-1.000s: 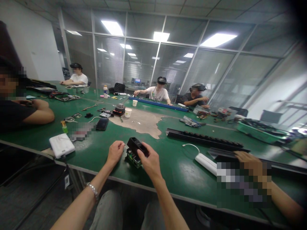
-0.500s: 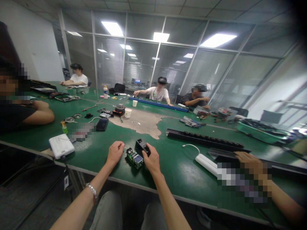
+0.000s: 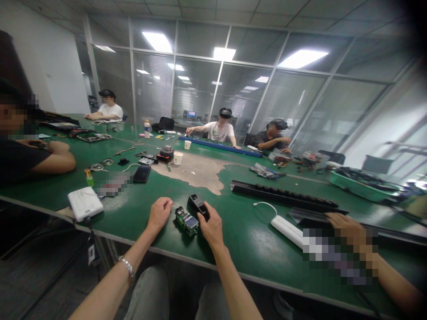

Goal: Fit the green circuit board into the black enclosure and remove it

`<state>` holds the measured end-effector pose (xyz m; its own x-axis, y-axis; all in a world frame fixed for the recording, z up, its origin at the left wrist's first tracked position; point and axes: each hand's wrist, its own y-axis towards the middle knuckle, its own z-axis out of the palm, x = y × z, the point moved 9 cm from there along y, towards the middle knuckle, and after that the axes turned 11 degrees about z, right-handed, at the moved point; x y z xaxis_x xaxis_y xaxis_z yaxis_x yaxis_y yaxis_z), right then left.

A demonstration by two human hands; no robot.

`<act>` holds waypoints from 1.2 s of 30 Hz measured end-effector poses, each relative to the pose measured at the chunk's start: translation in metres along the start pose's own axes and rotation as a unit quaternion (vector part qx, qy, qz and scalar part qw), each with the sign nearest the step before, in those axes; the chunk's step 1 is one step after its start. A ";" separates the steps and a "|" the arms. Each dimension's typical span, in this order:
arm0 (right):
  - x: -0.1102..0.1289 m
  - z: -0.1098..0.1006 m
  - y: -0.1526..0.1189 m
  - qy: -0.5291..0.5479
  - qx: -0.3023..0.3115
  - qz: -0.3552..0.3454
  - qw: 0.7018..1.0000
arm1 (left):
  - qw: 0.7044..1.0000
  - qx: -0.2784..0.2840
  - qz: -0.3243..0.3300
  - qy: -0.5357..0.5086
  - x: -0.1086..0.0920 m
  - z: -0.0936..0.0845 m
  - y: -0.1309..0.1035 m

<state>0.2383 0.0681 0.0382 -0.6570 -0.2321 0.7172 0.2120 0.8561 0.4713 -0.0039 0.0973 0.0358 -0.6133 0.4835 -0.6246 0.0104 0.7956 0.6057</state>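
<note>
My right hand (image 3: 211,224) grips a black plastic case (image 3: 197,205) with slots and cut-outs, tilted just above or against the green table. Directly left of the case, a small circuit-board assembly (image 3: 187,222) with a little screen on top lies on the table, touched by neither hand. My left hand (image 3: 160,213) rests to the left of the board, fingers curled and pressed together; whatever they hold, if anything, is too small to name. A bracelet circles my left wrist.
A white box (image 3: 85,203) and a dark phone (image 3: 142,174) lie on the left. To the right are a white power strip (image 3: 288,230), black slotted rails (image 3: 283,194) and a co-worker's hand (image 3: 348,226). Paper cups (image 3: 178,158) stand farther back, where other people sit.
</note>
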 end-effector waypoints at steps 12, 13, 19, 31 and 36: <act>0.054 -0.026 -0.018 0.117 0.054 0.029 0.991 | 1.000 0.008 -0.008 0.005 0.001 0.001 0.001; 0.058 -0.025 -0.021 0.111 0.058 0.022 0.992 | 1.000 0.008 -0.008 0.004 0.001 0.001 0.000; 0.070 -0.018 -0.033 0.068 0.071 -0.012 0.995 | 1.000 0.010 -0.001 0.004 0.000 0.001 -0.001; 0.067 -0.008 -0.056 0.011 0.083 -0.061 0.995 | 1.000 0.007 0.000 0.002 -0.001 0.000 -0.001; 0.070 -0.010 -0.052 -0.003 0.077 -0.069 0.995 | 1.000 0.003 0.002 0.002 -0.001 0.001 -0.001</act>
<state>0.1888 0.0027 0.0688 -0.6771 -0.3497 0.6475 0.0067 0.8769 0.4807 -0.0027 0.0965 0.0357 -0.6163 0.4845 -0.6208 0.0167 0.7962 0.6048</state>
